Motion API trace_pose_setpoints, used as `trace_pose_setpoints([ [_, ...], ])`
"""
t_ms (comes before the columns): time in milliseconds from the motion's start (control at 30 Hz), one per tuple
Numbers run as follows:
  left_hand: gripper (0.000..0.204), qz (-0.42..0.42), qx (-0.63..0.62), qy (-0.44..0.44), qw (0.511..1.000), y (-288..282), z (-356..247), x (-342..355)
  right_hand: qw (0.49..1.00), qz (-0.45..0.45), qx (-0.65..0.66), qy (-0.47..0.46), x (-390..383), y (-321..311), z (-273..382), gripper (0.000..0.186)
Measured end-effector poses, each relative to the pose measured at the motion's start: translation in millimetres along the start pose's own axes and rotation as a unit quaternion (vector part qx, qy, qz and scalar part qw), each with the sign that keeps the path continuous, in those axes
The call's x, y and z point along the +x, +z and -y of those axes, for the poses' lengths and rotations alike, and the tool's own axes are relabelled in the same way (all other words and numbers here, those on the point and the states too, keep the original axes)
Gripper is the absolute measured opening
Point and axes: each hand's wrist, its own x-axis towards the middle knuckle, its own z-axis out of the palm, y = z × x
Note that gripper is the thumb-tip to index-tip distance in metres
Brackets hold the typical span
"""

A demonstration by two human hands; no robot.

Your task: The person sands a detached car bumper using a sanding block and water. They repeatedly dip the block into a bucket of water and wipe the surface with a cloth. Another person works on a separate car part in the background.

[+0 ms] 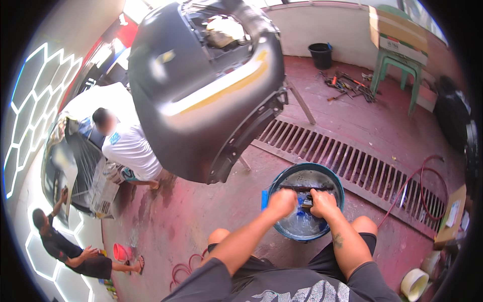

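Note:
A round dark-blue tub (289,235) of cloudy, sudsy water stands on the floor between my knees. Across its upper part lies a long, narrow dark strip (322,188), its exact kind unclear. My right hand (324,204) is closed at the strip, thumb against it. On the other side, my left hand (282,202) is curled into a fist over the tub and slightly blurred; whatever it grips is hidden. Small blue pieces (302,205) show between the hands, too unclear to name. Something blue (264,199) hangs over the tub's left rim.
A large dark car body panel (181,116) with sanded patches stands ahead on a stand. A floor grate (347,166) runs behind the tub. Two people (128,146) work by a masked car at left. Tools (352,85), a green stool (397,63) and a red hose (420,173) lie right.

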Motion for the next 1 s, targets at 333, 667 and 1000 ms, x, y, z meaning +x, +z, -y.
trace_pose_setpoints([
  [333,0.019,-0.290,0.315,0.354,0.831,-341,-63,22,0.999,0.014,0.043,0.013,-13,-26,-3,0.046],
  [667,0.102,-0.214,0.508,0.059,0.832,-363,-78,76,0.998,-0.010,0.047,-0.030,-6,-11,7,0.059],
  [1000,0.078,-0.263,0.412,0.189,0.851,-310,8,-56,0.988,-0.042,0.144,-0.028,-22,-24,16,0.062],
])
